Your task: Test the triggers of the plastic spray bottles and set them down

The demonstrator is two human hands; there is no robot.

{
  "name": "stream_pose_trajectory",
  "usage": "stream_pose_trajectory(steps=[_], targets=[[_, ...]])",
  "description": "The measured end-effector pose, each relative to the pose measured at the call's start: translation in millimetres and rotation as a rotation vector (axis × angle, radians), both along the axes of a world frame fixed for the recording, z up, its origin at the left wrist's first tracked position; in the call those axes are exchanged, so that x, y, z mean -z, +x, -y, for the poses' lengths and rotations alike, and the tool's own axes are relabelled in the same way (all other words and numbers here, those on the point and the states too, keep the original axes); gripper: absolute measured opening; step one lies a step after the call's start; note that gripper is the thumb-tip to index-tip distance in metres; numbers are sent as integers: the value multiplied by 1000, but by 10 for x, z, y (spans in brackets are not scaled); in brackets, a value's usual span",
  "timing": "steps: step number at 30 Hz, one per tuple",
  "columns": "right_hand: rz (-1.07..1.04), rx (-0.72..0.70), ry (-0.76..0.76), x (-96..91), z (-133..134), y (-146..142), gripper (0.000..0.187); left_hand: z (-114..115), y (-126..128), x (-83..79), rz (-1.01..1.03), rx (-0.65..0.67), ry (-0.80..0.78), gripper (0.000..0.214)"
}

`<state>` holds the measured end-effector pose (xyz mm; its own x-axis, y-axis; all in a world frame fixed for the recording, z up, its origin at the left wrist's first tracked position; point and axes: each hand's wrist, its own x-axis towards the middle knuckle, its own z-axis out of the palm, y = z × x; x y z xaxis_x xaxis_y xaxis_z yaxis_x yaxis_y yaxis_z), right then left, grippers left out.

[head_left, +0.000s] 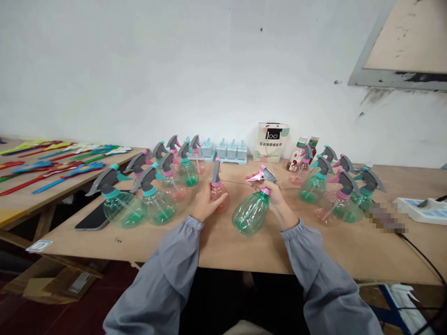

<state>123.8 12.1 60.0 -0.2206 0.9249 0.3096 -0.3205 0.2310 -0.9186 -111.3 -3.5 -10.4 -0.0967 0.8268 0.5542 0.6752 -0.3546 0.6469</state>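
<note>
My left hand (206, 201) is wrapped round a pink spray bottle (220, 203) with a grey and pink head, which stands upright on the table. A green spray bottle (250, 215) is in my right hand (275, 197), gripped at its pink collar, its body tilted down to the left. Its head is grey and pink, with the nozzle pointing left. To the left stand several green and pink spray bottles, the nearest a green one (158, 208) with a teal collar. More spray bottles, such as a pink one (332, 208), are grouped at the right.
A phone (93, 217) lies at the table's left edge. Light blue popsicle molds (232, 152), a paper bag (271, 144) and sauce bottles (297, 153) stand by the wall. A power strip (424, 210) and a cable (419, 253) are at right. Colourful hand-shaped sticks (66, 172) cover another table.
</note>
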Motion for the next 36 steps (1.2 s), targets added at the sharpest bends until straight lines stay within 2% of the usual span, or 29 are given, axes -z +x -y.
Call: stream_pose_trajectory(steps=[5,11,17,23,29,32,36], targets=[[-118,54,-7,42,-45,28,14,3,9,-7,1,-14,-16,53],[-32,19,13,35,-11,-17,24,3,6,-11,-11,-8,-6,53],[-122,74,-2,70,-59,47,15,6,4,-13,-9,-9,-13,50],[-33,94,2,56,-39,25,27,5,2,-13,-3,12,2,51],[-78,149,49,81,-54,71,15,23,3,-36,-3,9,-16,53],[-59,222,78,91,-77,109,17,23,2,-32,2,9,-15,52],[115,381,165,104,-155,189,28,3,-3,-8,7,4,-5,51]])
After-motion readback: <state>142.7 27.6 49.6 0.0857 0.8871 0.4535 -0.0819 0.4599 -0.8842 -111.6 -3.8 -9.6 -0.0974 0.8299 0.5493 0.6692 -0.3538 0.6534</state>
